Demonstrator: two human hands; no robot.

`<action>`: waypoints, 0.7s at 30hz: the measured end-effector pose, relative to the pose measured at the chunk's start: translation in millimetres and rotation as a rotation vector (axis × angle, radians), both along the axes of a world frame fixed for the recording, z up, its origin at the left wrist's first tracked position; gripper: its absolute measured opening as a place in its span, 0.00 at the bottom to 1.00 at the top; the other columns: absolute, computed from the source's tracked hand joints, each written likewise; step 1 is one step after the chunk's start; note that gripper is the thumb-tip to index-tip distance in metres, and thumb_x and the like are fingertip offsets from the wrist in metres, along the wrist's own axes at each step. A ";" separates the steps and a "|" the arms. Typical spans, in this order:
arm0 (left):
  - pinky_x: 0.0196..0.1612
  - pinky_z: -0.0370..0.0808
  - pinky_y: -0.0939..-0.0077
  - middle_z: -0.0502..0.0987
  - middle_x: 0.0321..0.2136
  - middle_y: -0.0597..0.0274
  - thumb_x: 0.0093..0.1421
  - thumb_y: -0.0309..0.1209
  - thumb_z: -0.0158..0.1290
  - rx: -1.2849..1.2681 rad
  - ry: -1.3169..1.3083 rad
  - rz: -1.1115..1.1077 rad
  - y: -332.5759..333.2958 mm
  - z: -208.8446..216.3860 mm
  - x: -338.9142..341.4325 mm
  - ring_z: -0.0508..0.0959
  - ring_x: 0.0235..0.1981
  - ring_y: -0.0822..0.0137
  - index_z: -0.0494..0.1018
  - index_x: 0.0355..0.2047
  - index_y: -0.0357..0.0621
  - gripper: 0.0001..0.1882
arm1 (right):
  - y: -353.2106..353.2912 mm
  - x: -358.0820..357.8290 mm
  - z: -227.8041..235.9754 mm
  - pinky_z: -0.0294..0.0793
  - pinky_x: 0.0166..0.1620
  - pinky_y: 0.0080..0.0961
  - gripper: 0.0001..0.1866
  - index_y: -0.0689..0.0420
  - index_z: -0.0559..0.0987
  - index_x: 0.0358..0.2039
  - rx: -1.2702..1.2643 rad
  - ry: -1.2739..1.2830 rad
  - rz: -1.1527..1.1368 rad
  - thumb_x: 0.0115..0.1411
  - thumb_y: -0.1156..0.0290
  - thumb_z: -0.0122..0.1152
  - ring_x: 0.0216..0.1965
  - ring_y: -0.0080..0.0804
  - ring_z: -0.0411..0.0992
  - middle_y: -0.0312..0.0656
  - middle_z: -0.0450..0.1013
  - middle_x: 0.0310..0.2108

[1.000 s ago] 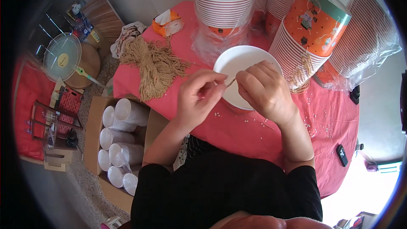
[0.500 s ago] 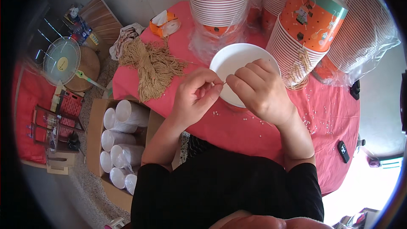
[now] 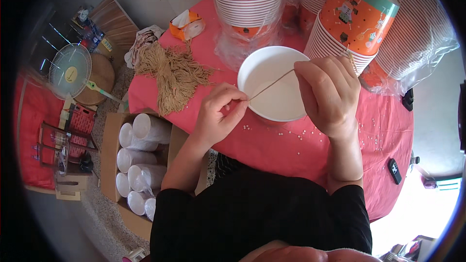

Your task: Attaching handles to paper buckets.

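A short tan cord is stretched slantwise between my two hands, above a white paper bucket standing on the table. My left hand pinches its lower end by the bucket's near left rim. At the bucket's right side, my right hand is closed around the upper end, fingers curled. Left of the bucket lies a big bundle of tan cords. More cord hangs by the tall bucket stack behind my right hand, mostly hidden by it.
The table has a red cloth strewn with small white beads. Bucket stacks line the back, one topped by an orange decorated bucket. A black remote lies right. On the floor at left are a carton of wrapped cups and a fan.
My right hand has moved right and slightly up, away from my left hand, so the cord now shows drawn out between them. My left hand has barely shifted.
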State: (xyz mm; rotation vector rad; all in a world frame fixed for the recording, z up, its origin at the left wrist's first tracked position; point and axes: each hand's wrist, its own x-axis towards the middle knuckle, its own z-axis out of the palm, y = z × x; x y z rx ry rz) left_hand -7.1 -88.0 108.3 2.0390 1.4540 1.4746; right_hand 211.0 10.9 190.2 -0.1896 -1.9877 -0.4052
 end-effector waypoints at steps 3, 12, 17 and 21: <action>0.27 0.67 0.82 0.75 0.29 0.64 0.57 0.19 0.56 0.084 -0.139 0.063 -0.2 -6.3 -3.1 0.71 0.26 0.76 0.76 0.38 0.36 0.08 | 1.5 0.7 -0.4 0.69 0.28 0.29 0.15 0.60 0.76 0.34 -0.052 -0.029 -0.032 0.42 0.74 0.60 0.26 0.33 0.72 0.38 0.71 0.26; 0.23 0.68 0.77 0.74 0.25 0.61 0.56 0.24 0.60 -0.048 0.077 -0.086 -17.2 -1.3 25.5 0.70 0.19 0.72 0.75 0.44 0.38 0.15 | -10.4 7.6 5.3 0.70 0.28 0.25 0.13 0.61 0.77 0.37 -0.368 0.020 0.071 0.48 0.83 0.63 0.25 0.29 0.73 0.39 0.73 0.26; 0.24 0.66 0.80 0.72 0.23 0.64 0.56 0.24 0.59 -0.015 -0.098 0.048 9.3 -0.5 17.5 0.69 0.19 0.75 0.74 0.38 0.37 0.10 | -18.4 18.3 3.7 0.70 0.34 0.13 0.09 0.65 0.78 0.39 -1.351 0.220 0.972 0.58 0.85 0.60 0.32 0.15 0.73 0.35 0.76 0.34; 0.25 0.66 0.82 0.71 0.22 0.68 0.56 0.23 0.58 -0.061 -0.093 0.132 31.3 12.5 4.3 0.69 0.21 0.78 0.73 0.36 0.39 0.08 | -13.3 24.0 0.9 0.69 0.30 0.11 0.09 0.66 0.78 0.38 -1.578 0.197 1.266 0.55 0.86 0.62 0.30 0.17 0.73 0.42 0.77 0.31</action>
